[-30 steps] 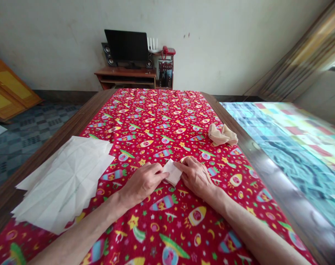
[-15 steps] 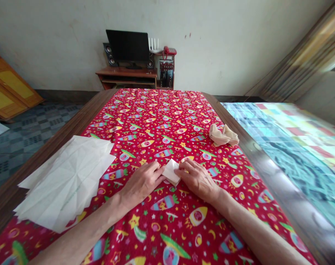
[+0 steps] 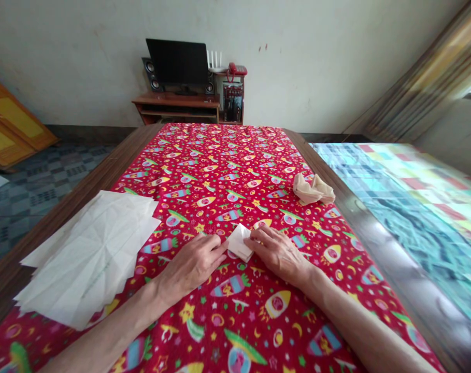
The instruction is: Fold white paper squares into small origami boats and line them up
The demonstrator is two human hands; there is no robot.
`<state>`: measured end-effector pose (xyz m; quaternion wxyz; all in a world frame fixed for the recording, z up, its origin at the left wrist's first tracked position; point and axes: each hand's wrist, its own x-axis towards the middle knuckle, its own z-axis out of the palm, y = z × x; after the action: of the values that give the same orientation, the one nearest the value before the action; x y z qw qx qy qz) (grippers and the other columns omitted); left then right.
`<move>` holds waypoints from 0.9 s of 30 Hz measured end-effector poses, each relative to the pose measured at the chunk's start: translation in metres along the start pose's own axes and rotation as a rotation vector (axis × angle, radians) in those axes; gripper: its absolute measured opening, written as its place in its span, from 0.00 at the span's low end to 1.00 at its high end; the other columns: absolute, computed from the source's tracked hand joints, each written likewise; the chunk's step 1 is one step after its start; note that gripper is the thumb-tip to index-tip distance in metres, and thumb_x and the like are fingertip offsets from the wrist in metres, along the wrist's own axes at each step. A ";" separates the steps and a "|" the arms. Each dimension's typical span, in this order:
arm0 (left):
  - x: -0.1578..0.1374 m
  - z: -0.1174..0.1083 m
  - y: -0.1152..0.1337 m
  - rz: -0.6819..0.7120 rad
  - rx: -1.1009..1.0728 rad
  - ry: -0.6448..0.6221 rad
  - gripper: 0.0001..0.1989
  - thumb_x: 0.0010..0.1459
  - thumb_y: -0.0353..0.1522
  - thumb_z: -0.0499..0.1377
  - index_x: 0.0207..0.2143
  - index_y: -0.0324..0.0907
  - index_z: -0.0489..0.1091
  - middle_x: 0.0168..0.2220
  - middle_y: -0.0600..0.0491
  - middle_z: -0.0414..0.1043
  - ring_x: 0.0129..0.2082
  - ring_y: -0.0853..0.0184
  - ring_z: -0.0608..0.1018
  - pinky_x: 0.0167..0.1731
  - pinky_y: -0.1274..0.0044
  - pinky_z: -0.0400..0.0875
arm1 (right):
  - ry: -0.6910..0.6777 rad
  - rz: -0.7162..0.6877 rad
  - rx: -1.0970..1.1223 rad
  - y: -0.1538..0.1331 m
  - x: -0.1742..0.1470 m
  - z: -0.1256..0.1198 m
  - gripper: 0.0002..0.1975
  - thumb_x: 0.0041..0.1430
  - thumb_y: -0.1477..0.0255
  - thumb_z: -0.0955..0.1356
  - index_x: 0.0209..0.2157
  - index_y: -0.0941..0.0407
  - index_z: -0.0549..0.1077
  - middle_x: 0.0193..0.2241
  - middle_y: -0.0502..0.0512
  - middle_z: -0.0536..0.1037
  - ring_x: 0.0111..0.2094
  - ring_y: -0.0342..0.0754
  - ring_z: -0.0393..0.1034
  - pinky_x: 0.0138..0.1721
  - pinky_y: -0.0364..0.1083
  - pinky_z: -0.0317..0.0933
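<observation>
A small square of folded white paper [image 3: 240, 241] lies on the red tablecloth between my hands, one corner pointing away from me. My right hand [image 3: 280, 254] has its fingers closed on the paper's right edge. Curled in from the other side, my left hand [image 3: 198, 261] has thumb and forefinger close together at the paper's left corner; they cover little of it. Left of my hands lies a stack of creased white paper sheets [image 3: 87, 259]. Farther off on the right sits a cream folded paper shape [image 3: 313, 189].
The patterned red tablecloth [image 3: 223, 176] covers most of a brown wooden table [image 3: 83, 181]. A desk with a monitor [image 3: 176, 62], speakers and a red telephone [image 3: 236, 70] stands against the far wall. A bed [image 3: 398, 207] is on the right, a yellow cabinet [image 3: 13, 124] on the left.
My left hand has drawn slightly left, leaving more of the paper's left corner showing. The right hand stays on the paper. The whole view has shifted a little.
</observation>
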<state>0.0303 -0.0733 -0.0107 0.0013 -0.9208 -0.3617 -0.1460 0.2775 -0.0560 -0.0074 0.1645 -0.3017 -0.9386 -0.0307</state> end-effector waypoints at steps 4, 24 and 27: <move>-0.001 0.004 -0.003 -0.011 -0.057 0.059 0.11 0.65 0.31 0.50 0.47 0.40 0.69 0.33 0.53 0.66 0.34 0.68 0.72 0.36 0.74 0.71 | 0.015 -0.006 0.020 0.001 -0.004 -0.001 0.14 0.67 0.75 0.57 0.47 0.58 0.69 0.42 0.61 0.73 0.43 0.49 0.65 0.41 0.48 0.64; 0.024 0.021 -0.008 -0.305 -0.366 0.194 0.07 0.61 0.29 0.55 0.29 0.40 0.68 0.31 0.54 0.67 0.29 0.71 0.71 0.31 0.79 0.66 | 0.174 0.391 0.378 0.006 0.001 0.008 0.10 0.64 0.71 0.63 0.30 0.56 0.71 0.31 0.53 0.72 0.34 0.44 0.68 0.35 0.42 0.61; 0.024 0.021 -0.006 -0.323 -0.338 0.182 0.07 0.60 0.29 0.55 0.28 0.40 0.67 0.32 0.54 0.66 0.29 0.71 0.71 0.30 0.78 0.66 | 0.159 0.419 0.258 0.003 0.002 0.009 0.11 0.65 0.70 0.62 0.28 0.56 0.70 0.29 0.52 0.71 0.32 0.44 0.66 0.33 0.41 0.59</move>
<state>0.0487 -0.0512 -0.0254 -0.1435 -0.8213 -0.4728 -0.2852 0.2751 -0.0510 -0.0153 0.2776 -0.4627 -0.8359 0.1006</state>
